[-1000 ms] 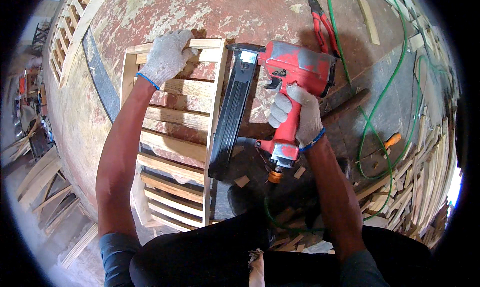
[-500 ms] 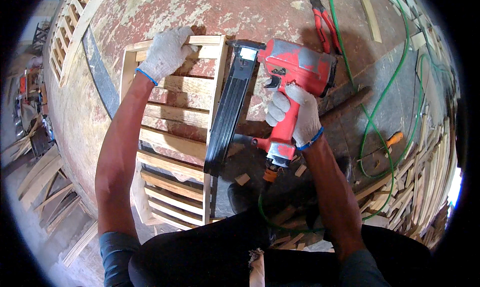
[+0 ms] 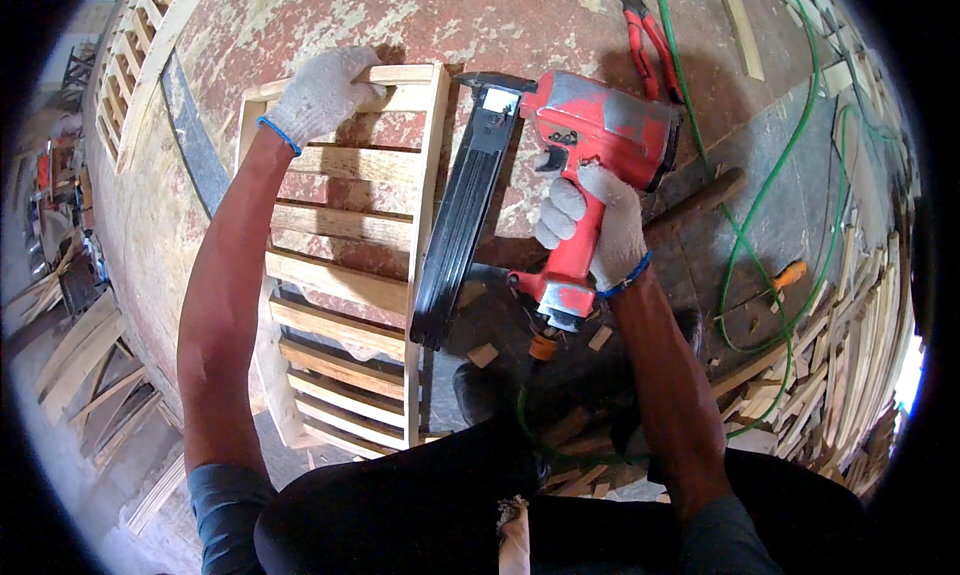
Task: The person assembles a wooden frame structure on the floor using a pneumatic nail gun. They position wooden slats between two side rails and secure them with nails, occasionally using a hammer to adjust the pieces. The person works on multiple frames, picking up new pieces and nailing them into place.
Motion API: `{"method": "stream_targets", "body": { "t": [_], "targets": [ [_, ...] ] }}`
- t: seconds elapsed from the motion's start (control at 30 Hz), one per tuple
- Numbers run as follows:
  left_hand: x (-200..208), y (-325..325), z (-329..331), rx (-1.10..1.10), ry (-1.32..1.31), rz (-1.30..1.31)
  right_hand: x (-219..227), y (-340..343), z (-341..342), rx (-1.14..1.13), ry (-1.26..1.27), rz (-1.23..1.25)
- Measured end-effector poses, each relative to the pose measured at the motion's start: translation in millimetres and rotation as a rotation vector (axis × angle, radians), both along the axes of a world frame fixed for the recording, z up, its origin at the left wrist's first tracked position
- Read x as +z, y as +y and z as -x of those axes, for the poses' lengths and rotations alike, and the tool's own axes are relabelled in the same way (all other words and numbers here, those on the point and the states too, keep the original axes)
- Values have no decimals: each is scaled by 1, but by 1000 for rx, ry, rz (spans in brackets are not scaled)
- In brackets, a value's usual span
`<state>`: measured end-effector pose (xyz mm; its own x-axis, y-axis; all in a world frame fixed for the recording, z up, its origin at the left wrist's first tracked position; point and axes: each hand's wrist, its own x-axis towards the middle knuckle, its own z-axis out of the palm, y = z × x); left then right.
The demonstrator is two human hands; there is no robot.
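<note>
My left hand [image 3: 322, 97], in a white knit glove with a blue cuff, is closed around the far end rail of a slatted wooden frame [image 3: 340, 283]. Several crosspieces run between its two long side rails. My right hand [image 3: 615, 220], gloved the same way, wraps the handle of a worn red nail gun [image 3: 600, 125]. Its long black magazine [image 3: 465, 230] slants alongside the frame's right rail. A small gap separates the gun's nose from the frame's far right corner. The trigger is partly visible above my curled fingers. A green air hose [image 3: 522, 403] leads from the handle's base.
Red-handled pliers [image 3: 640, 45] and a loose wood strip [image 3: 742, 35] lie beyond the gun. More green hose [image 3: 765, 215] loops at right, near an orange-handled tool [image 3: 790, 275] and piled wood strips [image 3: 840, 345]. Another slatted frame [image 3: 135, 60] stands far left.
The far end of the frame has shifted slightly left with my left hand. The nail gun has moved slightly right, widening the gap between its nose and the frame.
</note>
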<state>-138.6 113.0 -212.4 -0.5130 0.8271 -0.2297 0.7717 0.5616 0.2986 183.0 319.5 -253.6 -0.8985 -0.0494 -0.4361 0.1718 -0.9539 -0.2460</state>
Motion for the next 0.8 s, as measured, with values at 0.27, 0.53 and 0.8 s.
{"method": "stream_targets", "body": {
  "t": [0.27, 0.53, 0.8],
  "targets": [
    [8, 2, -1, 39, -53, 33, 7, -4, 7, 14, 49, -4],
    [3, 0, -1, 27, 2, 17, 7, -4, 8, 17, 26, 55],
    [0, -1, 1, 48, -27, -14, 17, 1, 3, -19, 13, -20]
  ]
}}
